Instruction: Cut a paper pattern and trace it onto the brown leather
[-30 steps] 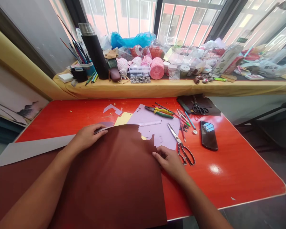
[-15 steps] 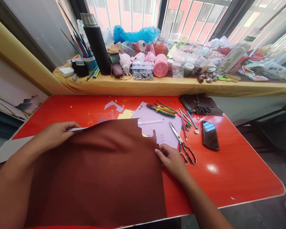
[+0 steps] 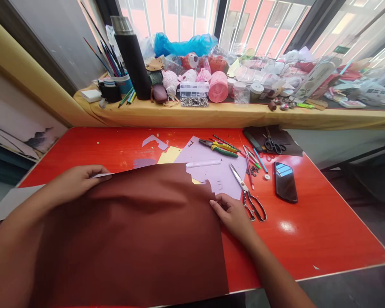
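A large brown leather sheet [image 3: 141,239] spreads over the near left of the table, with a notched, cut-out upper right corner and a raised fold across its top. At its upper left edge, my left hand [image 3: 80,179] pinches the sheet, and a bit of pale underside shows by the fingertips. My right hand [image 3: 232,214] grips the right edge just below the notches, thumb on top. Immediately right of that hand lie metal scissors [image 3: 245,188], untouched. Lilac paper [image 3: 224,171] sits partly under the sheet's far edge.
Pliers [image 3: 218,147], pencils [image 3: 259,160] and small black pieces lie beyond the scissors. A phone [image 3: 285,182] rests on the right of the red table [image 3: 324,231]. Dark-handled scissors [image 3: 274,145] lie on dark material at the back. A black flask [image 3: 133,64] stands on the crowded windowsill.
The view has shifted slightly. The sheet's raised far edge has sunk a little and its creases have changed shape. Both hands keep their hold in nearly the same places.
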### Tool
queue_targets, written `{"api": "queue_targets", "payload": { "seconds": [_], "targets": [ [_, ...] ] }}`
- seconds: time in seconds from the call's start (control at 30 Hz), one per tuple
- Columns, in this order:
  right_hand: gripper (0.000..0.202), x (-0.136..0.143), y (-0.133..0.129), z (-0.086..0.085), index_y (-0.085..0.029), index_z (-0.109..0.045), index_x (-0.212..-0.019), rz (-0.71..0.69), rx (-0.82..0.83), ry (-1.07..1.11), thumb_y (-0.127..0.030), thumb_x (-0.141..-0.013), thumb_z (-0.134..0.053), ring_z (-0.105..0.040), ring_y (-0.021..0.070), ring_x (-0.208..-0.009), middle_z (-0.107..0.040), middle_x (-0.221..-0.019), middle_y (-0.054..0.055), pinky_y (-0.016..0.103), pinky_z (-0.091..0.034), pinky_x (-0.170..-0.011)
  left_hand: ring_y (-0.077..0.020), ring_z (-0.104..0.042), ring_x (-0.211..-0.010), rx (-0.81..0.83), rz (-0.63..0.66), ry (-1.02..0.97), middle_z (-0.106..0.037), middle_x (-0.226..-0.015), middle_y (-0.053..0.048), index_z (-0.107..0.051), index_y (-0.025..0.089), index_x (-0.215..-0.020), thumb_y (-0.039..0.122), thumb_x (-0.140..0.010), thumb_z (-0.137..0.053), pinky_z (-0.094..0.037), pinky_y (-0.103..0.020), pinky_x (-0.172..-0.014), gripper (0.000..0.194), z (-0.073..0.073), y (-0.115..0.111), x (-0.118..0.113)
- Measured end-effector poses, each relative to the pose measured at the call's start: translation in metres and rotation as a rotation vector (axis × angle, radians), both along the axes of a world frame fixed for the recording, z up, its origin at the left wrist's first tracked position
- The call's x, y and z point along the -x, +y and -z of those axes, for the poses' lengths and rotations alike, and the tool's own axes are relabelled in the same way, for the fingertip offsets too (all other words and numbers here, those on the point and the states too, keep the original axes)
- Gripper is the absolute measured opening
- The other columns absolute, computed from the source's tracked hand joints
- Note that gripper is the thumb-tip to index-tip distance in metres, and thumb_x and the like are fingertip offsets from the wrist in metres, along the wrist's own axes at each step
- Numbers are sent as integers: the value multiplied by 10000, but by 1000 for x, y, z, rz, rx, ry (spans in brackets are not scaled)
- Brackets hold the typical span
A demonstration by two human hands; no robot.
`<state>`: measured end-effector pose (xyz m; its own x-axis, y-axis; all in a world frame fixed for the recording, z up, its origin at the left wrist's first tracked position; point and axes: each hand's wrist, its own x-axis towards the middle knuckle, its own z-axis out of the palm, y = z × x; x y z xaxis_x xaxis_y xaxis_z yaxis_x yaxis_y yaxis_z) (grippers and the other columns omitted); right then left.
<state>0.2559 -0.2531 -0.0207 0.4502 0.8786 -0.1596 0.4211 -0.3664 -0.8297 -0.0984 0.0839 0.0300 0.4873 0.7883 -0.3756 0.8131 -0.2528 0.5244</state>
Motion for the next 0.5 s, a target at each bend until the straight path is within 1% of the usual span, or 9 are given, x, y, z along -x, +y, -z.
{"api": "queue_targets", "payload": {
  "seconds": [0.23,0.4,0.5],
  "targets": [
    [313,-3,-2,7,-242,-693,-886,-9,-15,-6,-503,-1020,-583,-590,211,-645,-684,-712,16,296,-434,-596,-300,-712,-1001,-40,41,-12,-833,-1007,-43,-795,229,-980,818,-775,-612,-546,-283,-798,650,4,-3,-6],
    [315,-2,-1,7,-244,-692,-891,-8,-14,-5,-513,-1015,-585,-596,215,-643,-688,-722,19,300,-441,-595,-285,-710,-949,-66,82,-6,-824,-987,-54,-796,228,-959,792,-801,-600,-527,-286,-805,618,11,-2,-9],
    [314,-2,-1,6,-242,-693,-895,-7,-11,-4,-508,-1019,-580,-599,215,-650,-689,-717,19,303,-442,-602,-287,-713,-950,-77,92,25,-826,-996,-56,-797,235,-961,768,-818,-590,-520,-289,-799,589,15,1,-9]
  ]
}}
